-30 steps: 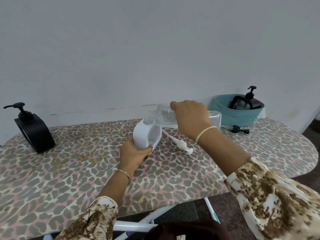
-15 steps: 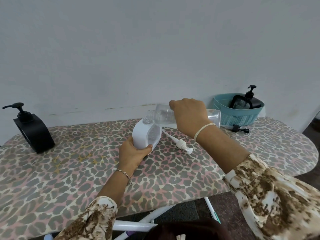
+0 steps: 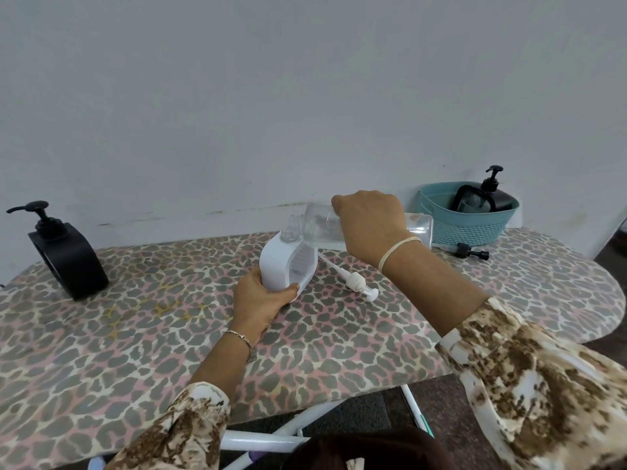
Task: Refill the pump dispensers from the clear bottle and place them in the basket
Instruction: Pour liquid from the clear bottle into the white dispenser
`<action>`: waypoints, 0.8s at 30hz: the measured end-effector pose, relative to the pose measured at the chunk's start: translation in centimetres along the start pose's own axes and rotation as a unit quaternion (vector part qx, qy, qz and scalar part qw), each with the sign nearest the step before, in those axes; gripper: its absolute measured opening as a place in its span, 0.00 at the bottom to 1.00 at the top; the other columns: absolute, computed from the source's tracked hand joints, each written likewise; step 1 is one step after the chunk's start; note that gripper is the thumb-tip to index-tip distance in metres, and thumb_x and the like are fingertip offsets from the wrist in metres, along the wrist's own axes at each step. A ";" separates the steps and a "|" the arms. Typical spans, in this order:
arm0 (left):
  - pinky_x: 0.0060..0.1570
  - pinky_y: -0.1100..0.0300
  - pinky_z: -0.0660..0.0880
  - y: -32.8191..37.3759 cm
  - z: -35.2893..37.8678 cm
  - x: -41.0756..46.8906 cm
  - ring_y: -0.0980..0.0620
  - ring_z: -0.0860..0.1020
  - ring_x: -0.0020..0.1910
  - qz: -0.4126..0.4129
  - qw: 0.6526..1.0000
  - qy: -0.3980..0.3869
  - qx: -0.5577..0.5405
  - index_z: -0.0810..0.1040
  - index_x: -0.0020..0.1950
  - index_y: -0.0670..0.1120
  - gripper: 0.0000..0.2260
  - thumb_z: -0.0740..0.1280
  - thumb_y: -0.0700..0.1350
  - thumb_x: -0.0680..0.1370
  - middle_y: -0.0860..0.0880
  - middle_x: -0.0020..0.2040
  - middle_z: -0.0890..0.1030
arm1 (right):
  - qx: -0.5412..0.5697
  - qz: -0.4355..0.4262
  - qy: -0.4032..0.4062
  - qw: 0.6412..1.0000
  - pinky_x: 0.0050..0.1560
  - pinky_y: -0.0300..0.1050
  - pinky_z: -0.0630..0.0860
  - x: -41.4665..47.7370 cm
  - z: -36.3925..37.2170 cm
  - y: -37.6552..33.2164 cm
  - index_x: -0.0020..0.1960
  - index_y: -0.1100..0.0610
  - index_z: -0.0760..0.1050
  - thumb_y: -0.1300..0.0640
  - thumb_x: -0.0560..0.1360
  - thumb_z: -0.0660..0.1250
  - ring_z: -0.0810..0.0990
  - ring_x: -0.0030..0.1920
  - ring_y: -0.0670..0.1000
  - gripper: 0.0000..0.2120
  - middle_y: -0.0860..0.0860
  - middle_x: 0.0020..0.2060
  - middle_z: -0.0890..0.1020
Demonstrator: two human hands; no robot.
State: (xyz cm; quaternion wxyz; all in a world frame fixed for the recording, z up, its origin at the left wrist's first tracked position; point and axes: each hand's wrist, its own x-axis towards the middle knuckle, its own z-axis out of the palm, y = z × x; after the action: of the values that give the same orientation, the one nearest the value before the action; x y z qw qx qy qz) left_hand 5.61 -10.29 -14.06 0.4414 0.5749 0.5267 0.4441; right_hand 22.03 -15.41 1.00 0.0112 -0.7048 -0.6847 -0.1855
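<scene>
One of three looks done so far: a black dispenser is already sitting in the teal basket at the far right of the board, pump on.

Number two is mid-refill. Left hand has fingers and thumb wrapped round the lower end of the white dispenser, holding it upright on the board with its neck open. Right hand is curled over the bottle, gripping it round the middle and tipping it nearly flat, so its mouth sits right at the white one's neck. Liquid is pooled along the bottle's low side. I can't make out a stream since it's clear stuff, and I can't tell how full the white dispenser is. Its white pump lies on the board just right of it, tube end pointing back toward the dispenser.

Left to do, as I read it: finish the pour, screw that pump back in, carry it to the basket. Then there's the other black dispenser at the far left, well apart from everything, pump on. It looks not yet started, though its level isn't visible. A loose black pump also lies just in front of the basket, no idea whose. So roughly a third done, maybe a bit more.
</scene>
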 end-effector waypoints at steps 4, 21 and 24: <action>0.32 0.59 0.80 0.0 0.0 0.0 0.46 0.83 0.39 0.001 1.000 -0.001 0.003 0.76 0.52 0.49 0.21 0.80 0.39 0.64 0.47 0.45 0.82 | -0.001 -0.001 -0.005 1.000 0.38 0.44 0.69 0.0 -0.2 0.0 0.59 0.54 0.71 0.67 0.72 0.62 0.70 0.37 0.52 0.18 0.48 0.31 0.65; 0.35 0.57 0.81 -0.2 0.0 0.1 0.44 0.83 0.43 0.005 1.000 0.004 0.000 0.77 0.53 0.48 0.21 0.80 0.39 0.64 0.45 0.48 0.83 | 0.000 -0.002 -0.015 1.000 0.39 0.44 0.69 0.2 -0.3 0.0 0.58 0.54 0.72 0.66 0.71 0.63 0.71 0.38 0.52 0.17 0.48 0.31 0.65; 0.34 0.59 0.80 -0.2 0.0 0.1 0.45 0.83 0.42 0.009 1.000 0.005 0.000 0.76 0.51 0.49 0.20 0.80 0.39 0.64 0.46 0.47 0.83 | -0.001 -0.004 -0.014 1.000 0.39 0.44 0.69 0.2 -0.3 0.0 0.59 0.54 0.72 0.66 0.72 0.63 0.71 0.38 0.52 0.17 0.48 0.31 0.65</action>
State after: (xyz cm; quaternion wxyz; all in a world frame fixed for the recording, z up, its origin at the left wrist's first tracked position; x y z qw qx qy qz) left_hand 5.61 -10.16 -14.27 0.4348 0.5775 0.5237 0.4508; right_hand 21.93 -15.35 1.36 0.0001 -0.7048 -0.6872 -0.1760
